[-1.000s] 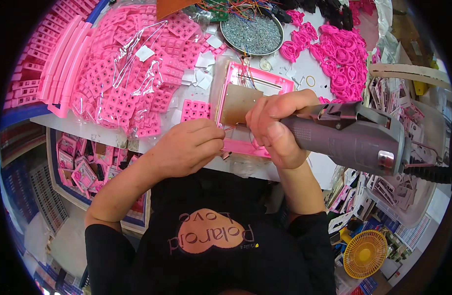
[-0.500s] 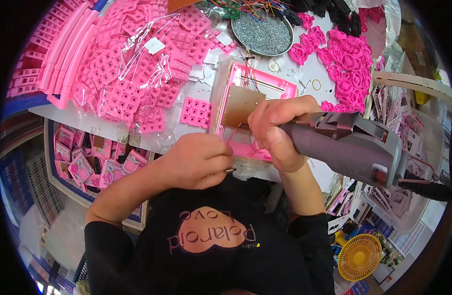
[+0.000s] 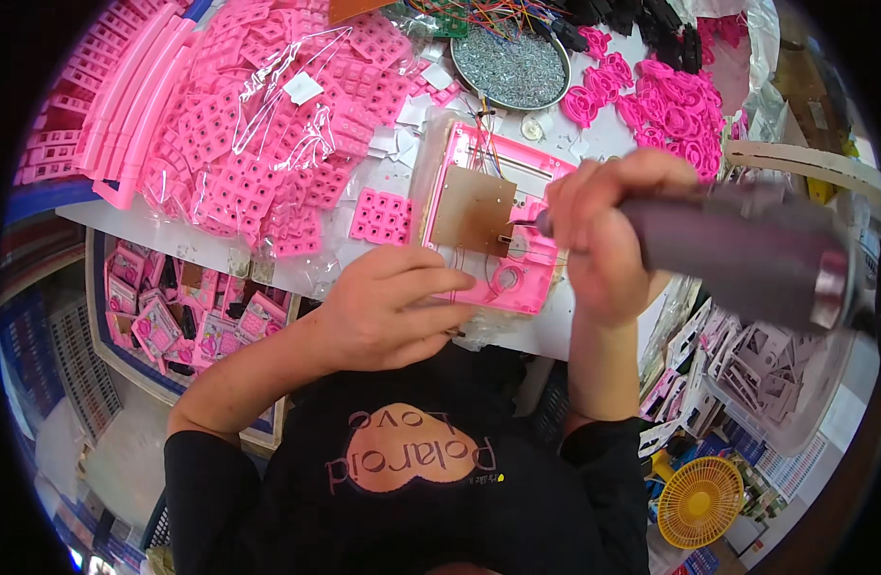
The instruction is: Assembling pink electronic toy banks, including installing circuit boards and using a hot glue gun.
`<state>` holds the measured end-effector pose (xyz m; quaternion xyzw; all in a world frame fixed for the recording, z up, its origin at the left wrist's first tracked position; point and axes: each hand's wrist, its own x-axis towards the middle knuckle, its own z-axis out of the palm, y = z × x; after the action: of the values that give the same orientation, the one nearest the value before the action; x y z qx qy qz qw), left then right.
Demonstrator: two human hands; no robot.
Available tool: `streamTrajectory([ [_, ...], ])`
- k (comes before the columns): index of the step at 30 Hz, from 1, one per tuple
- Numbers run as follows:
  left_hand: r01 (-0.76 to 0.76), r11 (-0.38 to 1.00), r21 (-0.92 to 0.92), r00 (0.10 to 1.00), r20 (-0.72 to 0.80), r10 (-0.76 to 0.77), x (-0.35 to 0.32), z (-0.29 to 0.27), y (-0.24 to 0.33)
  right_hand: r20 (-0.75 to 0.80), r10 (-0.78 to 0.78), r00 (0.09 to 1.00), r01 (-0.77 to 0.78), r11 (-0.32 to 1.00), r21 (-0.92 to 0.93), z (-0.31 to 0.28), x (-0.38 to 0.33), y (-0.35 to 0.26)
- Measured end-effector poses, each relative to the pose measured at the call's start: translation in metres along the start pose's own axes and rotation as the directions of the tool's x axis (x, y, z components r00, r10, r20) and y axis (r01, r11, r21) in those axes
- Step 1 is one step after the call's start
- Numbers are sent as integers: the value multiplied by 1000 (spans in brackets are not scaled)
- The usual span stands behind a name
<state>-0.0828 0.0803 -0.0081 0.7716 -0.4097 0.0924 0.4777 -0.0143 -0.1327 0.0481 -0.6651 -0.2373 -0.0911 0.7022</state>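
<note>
A pink plastic casing point(image 3: 527, 299) lies open side up on the white table. Inside it sits a brown circuit board point(image 3: 467, 213), with thin coloured wires point(image 3: 486, 144) running out over its far edge. My right hand point(image 3: 608, 230) grips a grey electric screwdriver point(image 3: 738, 259), blurred by motion. Its bit points left, close to the board's right edge; I cannot tell if it touches. My left hand point(image 3: 393, 307) rests at the casing's near left corner, fingers spread and partly stretched over the edge. Its thumb is hidden.
Pink keypad pieces point(image 3: 258, 182) in clear plastic heap up at the left. A round metal tray of screws point(image 3: 512, 67) stands at the back, beside pink ring-like parts point(image 3: 666, 101). Boxes of pink pieces point(image 3: 201, 307) and white cards point(image 3: 766, 364) flank the table; a yellow fan point(image 3: 701, 501) stands lower right.
My right hand has moved right with the screwdriver, uncovering the board's right side and a round part in the casing. My left hand's fingers have uncurled and spread onto the casing's corner.
</note>
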Motion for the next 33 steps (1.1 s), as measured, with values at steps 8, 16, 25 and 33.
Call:
streamTrajectory([
  [8, 172, 978, -121, 985, 49, -167, -10, 3, -9, 292, 343, 893, -50, 720, -692, -14, -17, -1],
  [16, 223, 970, -98, 974, 48, -219, -5, 5, -8, 490, 247, 836, 304, 537, -787, -16, -35, 21],
  [25, 173, 985, -17, 979, -110, -173, -9, -7, -7, 481, 272, 833, 282, 540, -793, -17, -33, 19],
  [33, 554, 827, 99, 830, 9, -557, -10, -6, 6, 503, 249, 828, 284, 588, -758, -21, -28, 10],
])
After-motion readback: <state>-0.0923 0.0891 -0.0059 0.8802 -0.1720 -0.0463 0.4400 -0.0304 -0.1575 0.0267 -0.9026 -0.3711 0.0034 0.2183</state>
